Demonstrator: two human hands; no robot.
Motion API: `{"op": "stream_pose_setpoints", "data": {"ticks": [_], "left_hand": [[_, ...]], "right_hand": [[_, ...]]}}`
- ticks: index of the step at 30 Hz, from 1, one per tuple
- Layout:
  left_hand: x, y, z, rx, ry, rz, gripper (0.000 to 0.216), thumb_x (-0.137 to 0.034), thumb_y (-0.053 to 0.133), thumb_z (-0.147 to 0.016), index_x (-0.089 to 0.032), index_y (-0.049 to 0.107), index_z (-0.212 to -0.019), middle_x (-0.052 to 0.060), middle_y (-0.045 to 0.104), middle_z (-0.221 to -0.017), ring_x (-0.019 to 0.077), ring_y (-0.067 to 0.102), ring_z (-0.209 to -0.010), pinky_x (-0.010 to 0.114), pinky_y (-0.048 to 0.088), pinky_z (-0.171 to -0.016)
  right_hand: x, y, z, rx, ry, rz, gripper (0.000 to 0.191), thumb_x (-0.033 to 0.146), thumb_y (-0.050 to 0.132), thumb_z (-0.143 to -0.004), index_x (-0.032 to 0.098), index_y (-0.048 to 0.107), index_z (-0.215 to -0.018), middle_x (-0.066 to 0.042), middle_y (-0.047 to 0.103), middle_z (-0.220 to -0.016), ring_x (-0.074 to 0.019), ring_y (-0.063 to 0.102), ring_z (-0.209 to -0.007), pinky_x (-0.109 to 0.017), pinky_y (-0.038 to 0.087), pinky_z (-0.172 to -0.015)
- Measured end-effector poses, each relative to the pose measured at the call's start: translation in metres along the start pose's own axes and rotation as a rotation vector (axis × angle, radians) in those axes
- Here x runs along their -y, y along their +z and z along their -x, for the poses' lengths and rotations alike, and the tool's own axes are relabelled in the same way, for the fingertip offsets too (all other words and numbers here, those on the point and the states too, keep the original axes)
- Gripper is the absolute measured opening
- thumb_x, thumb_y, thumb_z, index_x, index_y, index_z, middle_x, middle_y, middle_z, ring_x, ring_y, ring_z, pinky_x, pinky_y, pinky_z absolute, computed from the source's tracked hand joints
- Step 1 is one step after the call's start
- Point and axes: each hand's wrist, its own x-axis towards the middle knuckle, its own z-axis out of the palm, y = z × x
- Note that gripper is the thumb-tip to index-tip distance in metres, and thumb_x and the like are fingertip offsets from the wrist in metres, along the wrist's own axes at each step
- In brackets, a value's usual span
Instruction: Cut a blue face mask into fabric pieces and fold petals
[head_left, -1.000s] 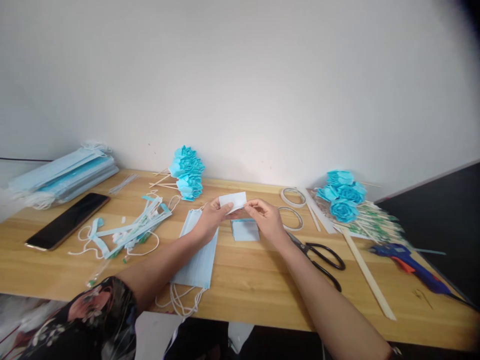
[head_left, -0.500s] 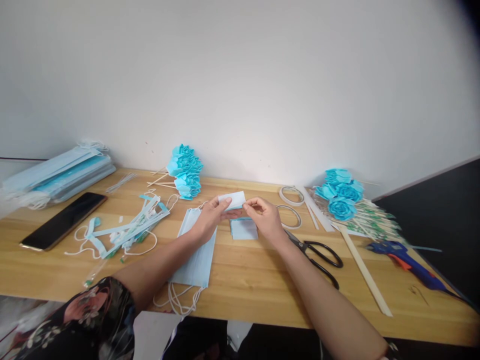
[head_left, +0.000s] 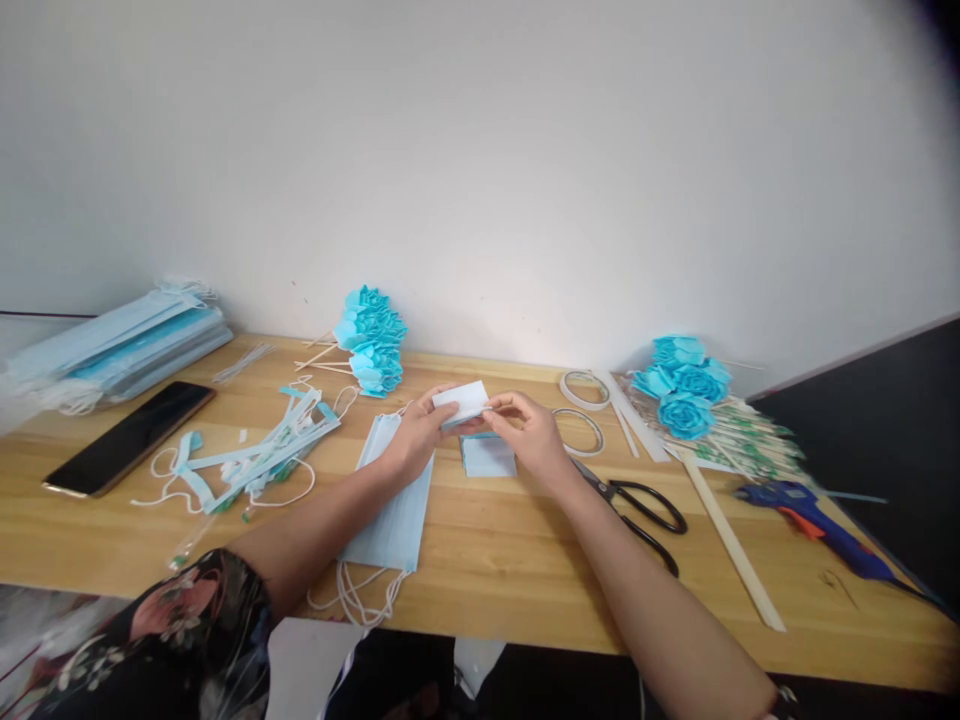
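Note:
Above the middle of the table, a small folded piece of pale mask fabric (head_left: 460, 400) is held between my two hands. My left hand (head_left: 424, 430) grips its left end, thumb on top and fingers beneath. At its right edge, the fingertips of my right hand (head_left: 523, 425) pinch the fabric. Just below lies a stack of pale blue fabric pieces (head_left: 489, 457), partly covered by my hands. Under my left forearm rests a blue face mask (head_left: 386, 535) with white ear loops, probably on others.
Mask offcuts (head_left: 277, 455), a phone (head_left: 131, 438) and stacked masks (head_left: 142, 340) lie left. Blue fabric flowers on sticks (head_left: 375, 340) stand behind. To the right are scissors (head_left: 637, 510), tape rolls (head_left: 585, 390), more blue flowers (head_left: 686, 385), a wooden strip (head_left: 731, 540) and a glue gun (head_left: 817, 525).
The fabric piece has tilted slightly in my hands, and its lower fold at the right shows differently. My right fingertips have shifted a little along its edge.

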Motion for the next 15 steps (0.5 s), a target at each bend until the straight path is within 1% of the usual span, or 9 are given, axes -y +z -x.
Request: {"op": "stream_pose_setpoints", "data": {"ticks": [3,5,7,10,13,15], "left_hand": [[0.000,-0.002,-0.001,-0.015,0.023,0.041,0.035,-0.019,0.070,-0.069,-0.014,0.061,-0.102,0.008,0.071,-0.098,0.0208,0.068,-0.086,0.037,0.054,-0.082],[-0.001,-0.001,-0.001,-0.016,0.016,0.038,0.035,-0.019,0.070,-0.068,-0.014,0.062,-0.102,0.008,0.070,-0.099,0.0217,0.067,-0.089,0.037,0.053,-0.084],[-0.002,0.001,0.000,-0.003,-0.010,0.028,0.037,-0.020,0.070,-0.067,-0.015,0.062,-0.103,0.009,0.070,-0.100,0.0238,0.067,-0.092,0.040,0.053,-0.085],[-0.004,0.003,0.002,0.021,-0.033,0.010,0.038,-0.021,0.070,-0.068,-0.015,0.062,-0.105,0.010,0.070,-0.102,0.0262,0.066,-0.098,0.042,0.053,-0.087],[-0.005,0.003,0.002,0.029,-0.030,0.018,0.038,-0.021,0.069,-0.070,-0.014,0.063,-0.106,0.011,0.070,-0.102,0.0268,0.064,-0.101,0.044,0.052,-0.089],[-0.006,0.001,0.001,0.029,-0.032,0.034,0.037,-0.020,0.068,-0.071,-0.014,0.063,-0.107,0.011,0.070,-0.101,0.0270,0.064,-0.102,0.047,0.052,-0.090]], "right_hand": [[-0.001,-0.001,0.000,0.069,-0.054,0.020,0.028,0.026,0.069,-0.075,0.025,0.066,-0.103,-0.004,0.069,-0.108,-0.0199,0.065,-0.097,-0.034,0.051,-0.086],[-0.003,-0.001,0.000,0.098,-0.091,0.027,0.033,0.022,0.068,-0.075,0.026,0.065,-0.107,-0.004,0.066,-0.113,-0.0199,0.062,-0.103,-0.035,0.049,-0.090],[-0.006,0.000,-0.001,0.111,-0.107,0.022,0.029,0.020,0.065,-0.077,0.026,0.066,-0.105,-0.004,0.066,-0.112,-0.0197,0.062,-0.103,-0.035,0.050,-0.089],[-0.010,0.000,-0.001,0.100,-0.111,0.014,0.018,0.020,0.061,-0.080,0.026,0.069,-0.095,-0.004,0.068,-0.106,-0.0202,0.062,-0.100,-0.035,0.051,-0.086],[-0.013,0.000,-0.001,0.086,-0.138,0.020,0.011,0.022,0.063,-0.080,0.026,0.071,-0.087,-0.004,0.068,-0.102,-0.0208,0.062,-0.098,-0.036,0.050,-0.086],[-0.013,0.000,-0.002,0.093,-0.149,0.023,0.010,0.023,0.063,-0.081,0.026,0.071,-0.086,-0.004,0.068,-0.101,-0.0208,0.062,-0.097,-0.036,0.049,-0.086]]}}
